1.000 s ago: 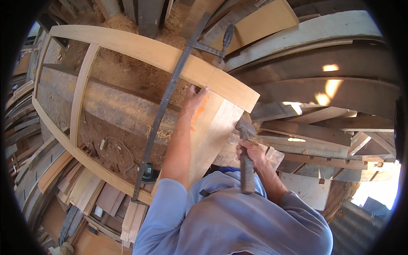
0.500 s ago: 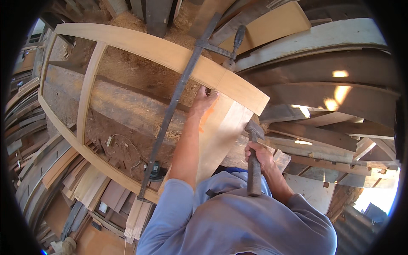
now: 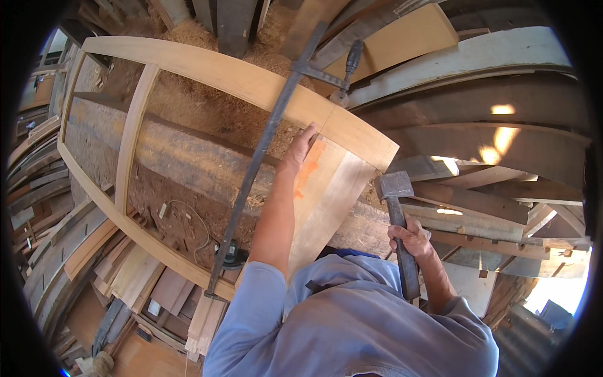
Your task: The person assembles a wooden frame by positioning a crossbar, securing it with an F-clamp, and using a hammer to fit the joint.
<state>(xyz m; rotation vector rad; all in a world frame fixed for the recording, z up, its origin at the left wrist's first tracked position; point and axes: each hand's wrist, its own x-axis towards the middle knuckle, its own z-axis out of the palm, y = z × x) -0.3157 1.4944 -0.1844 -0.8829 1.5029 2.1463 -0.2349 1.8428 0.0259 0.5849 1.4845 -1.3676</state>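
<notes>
My right hand (image 3: 411, 239) is closed around the handle of a hammer (image 3: 396, 185); its blocky metal head is up, just off the right end of a pale wooden frame (image 3: 201, 63). My left hand (image 3: 299, 151) grips the frame where the long far rail meets a wide end panel (image 3: 333, 179); some of its fingers are hidden behind the wood. An orange smear marks the panel beside this hand. A long bar clamp (image 3: 254, 163) lies across the frame, left of my left forearm, its screw handle (image 3: 353, 56) beyond the far rail.
Stacked boards (image 3: 490, 151) crowd the right side. More planks and offcuts (image 3: 132, 270) lie at the lower left. A heavy beam (image 3: 188, 151) runs beneath the frame, over ground strewn with sawdust. A dark power tool (image 3: 232, 254) sits by the clamp's near end.
The hammer has swung right, away from the panel's end, and its head has turned. My left hand has shifted slightly at the rail, its fingers rearranged.
</notes>
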